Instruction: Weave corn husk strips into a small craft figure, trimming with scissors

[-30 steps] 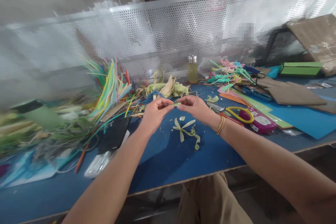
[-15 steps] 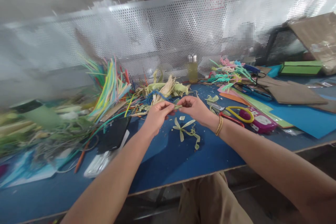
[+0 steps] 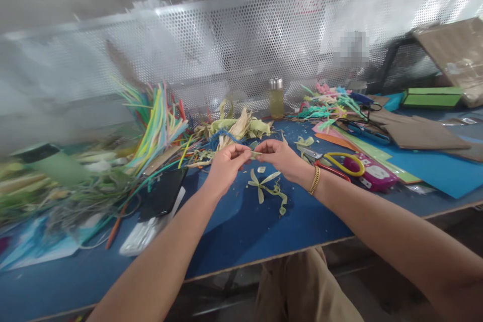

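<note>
Between my two hands a small pale green strip of leaf or husk [image 3: 255, 154] is stretched, pinched at both ends. My left hand [image 3: 228, 165] is closed on its left end, thumb against the fingers. On the right end, my right hand [image 3: 281, 157] pinches with thumb and forefinger. Below them on the blue table lies a pale green husk flower with a curled stem [image 3: 261, 187]. A small pale scrap [image 3: 261, 169] rests just above the flower. Behind my hands sits a heap of dried husks [image 3: 236, 128] with blue twine around it.
Scissors with yellow and red handles [image 3: 341, 163] and a purple glue gun-like object [image 3: 377, 173] lie right. Coloured pipe cleaners [image 3: 156, 121] stand left above a black phone [image 3: 163, 193]. A bottle of yellowish liquid [image 3: 276, 100] stands before the perforated metal panel [image 3: 264, 45].
My hands stay almost in place. The right hand has shifted very slightly, and a little more of the strip shows between the fingers.
</note>
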Motion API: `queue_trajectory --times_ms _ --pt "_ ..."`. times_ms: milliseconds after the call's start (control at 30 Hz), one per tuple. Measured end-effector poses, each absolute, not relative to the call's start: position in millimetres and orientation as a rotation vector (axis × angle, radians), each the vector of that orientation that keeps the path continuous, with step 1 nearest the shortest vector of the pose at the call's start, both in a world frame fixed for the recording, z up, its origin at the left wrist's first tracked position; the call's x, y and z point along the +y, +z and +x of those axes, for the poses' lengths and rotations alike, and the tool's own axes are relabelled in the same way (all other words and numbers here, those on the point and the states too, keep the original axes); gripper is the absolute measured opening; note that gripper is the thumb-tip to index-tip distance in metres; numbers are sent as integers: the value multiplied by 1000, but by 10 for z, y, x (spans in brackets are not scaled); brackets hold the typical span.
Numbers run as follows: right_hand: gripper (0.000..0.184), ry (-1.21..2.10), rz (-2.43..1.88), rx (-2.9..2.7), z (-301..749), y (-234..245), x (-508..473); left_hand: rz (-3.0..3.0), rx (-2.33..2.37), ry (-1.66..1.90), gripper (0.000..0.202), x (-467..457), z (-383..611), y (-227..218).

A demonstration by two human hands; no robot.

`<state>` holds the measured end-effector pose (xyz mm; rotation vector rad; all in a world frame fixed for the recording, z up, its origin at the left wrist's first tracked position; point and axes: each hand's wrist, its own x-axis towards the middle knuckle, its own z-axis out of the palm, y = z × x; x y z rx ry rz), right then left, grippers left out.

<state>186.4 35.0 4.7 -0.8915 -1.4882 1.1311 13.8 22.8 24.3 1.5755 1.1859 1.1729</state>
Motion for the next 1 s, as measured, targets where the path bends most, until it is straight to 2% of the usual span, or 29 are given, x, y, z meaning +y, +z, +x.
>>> queue_trajectory --times_ms 200,367,1000 --pt "20 1129 -871 -1456 1845 43 350 1554 1214 1130 26 211 138 265" --pt "18 1135 -871 -1439 1852 77 330 1583 1168 1127 31 215 140 261" --pt "22 1191 -836 -1515 1846 53 325 1524 1200 1146 21 215 155 245"
